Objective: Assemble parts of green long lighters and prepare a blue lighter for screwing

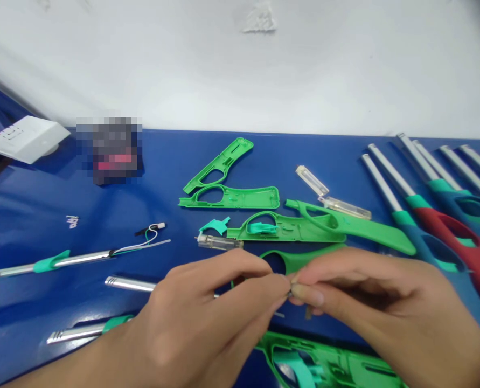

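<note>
Because the piece between my fingertips is so small, I take my bearings from the green half-shell [292,229] with a turquoise trigger [263,228] lying in it. Well to its left lies a metal tube [84,260] with thin wires trailing from its end; I'd want my left wrist lifted clear of those, since they look easy to snag. Nearer me than the tube, still left of the half-shell, a second tube [130,283] runs in behind my left hand [199,318], so I can't see its far part whole. A third [78,333], closer yet, disappears behind my forearm.

In front of the half-shell, on my side of it, my left thumb and forefinger are drawn together at the tips, nipping a small dark piece [290,294]. Only a sliver of it shows, so I can't tell its shape or which way it faces. Below the half-shell's right part a tan bit [308,312] peeks out under my right fingertips; whether it belongs to the piece, I can't say. My right hand [385,307] pinches from the other side, thumb against forefinger, while its curled fingers lie in shadow.

As I judge it, light, level pressure suits this best, one hand steadying while the other makes tiny adjustments; a hard squeeze could make it spring away. Opening the fingertips slightly would let me see the contact. Also nearer me than the half-shell, another green shell [345,366] is cut off by the bottom edge.
</note>
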{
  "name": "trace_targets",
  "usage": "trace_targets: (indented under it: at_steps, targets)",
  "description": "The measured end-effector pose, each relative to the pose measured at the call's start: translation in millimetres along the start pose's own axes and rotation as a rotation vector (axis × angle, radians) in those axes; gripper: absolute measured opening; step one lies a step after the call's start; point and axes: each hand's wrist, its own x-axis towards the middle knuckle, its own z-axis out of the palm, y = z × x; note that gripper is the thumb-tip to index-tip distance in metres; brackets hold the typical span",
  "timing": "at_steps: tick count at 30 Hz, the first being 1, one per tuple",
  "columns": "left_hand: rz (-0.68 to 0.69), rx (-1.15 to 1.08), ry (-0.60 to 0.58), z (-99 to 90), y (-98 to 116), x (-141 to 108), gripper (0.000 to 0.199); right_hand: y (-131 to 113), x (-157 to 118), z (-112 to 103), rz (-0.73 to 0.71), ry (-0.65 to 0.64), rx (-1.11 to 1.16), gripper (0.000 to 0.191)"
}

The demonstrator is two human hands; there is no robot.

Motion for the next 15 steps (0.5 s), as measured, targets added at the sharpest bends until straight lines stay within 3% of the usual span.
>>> trace_targets:
  at_steps: [4, 10, 15]
  targets:
    - [-0.065, 0.036, -0.022, -1.5, 1.6, 0.6, 0.020, -0.2, 1.6, 0.7, -0.007, 0.015, -0.010, 0.008]
    - [-0.019, -0.035, 0.057, 0.2, 0.9, 0.2, 0.017, 5.7, 1.2, -2.9, -0.042, -0.041, -0.120, 0.008]
    - [-0.049, 0.010, 0.000, -1.6, 2.8, 0.0, 0.015, 6.9, -2.3, -1.8, -0.053, 0.009, -0.093, 0.013]
